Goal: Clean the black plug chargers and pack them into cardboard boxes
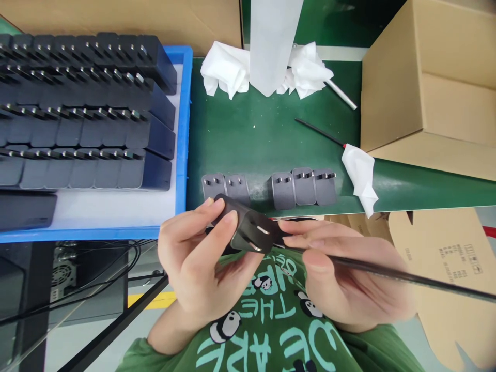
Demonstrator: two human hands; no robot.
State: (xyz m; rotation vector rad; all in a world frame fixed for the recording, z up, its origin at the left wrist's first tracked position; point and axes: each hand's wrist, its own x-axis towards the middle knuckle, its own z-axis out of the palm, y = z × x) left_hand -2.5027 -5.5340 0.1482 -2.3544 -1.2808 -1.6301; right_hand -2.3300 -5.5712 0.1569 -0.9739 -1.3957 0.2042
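Observation:
My left hand grips a black plug adapter between fingers and thumb, its two flat metal prongs turned up toward me. Close against it, my right hand is closed around a long thin black rod that runs off the right edge of the view. The rod's end lies beside the adapter; whether the two touch I cannot tell. Just beyond my hands, two grey-black plug adapters stand side by side on the green table, with three more adapters to their right, prongs up.
A blue tray at left holds rows of adapters. Crumpled white cloths lie at the back beside a white upright strip. A thin black tool has a cloth-wrapped end. An open cardboard box stands at right.

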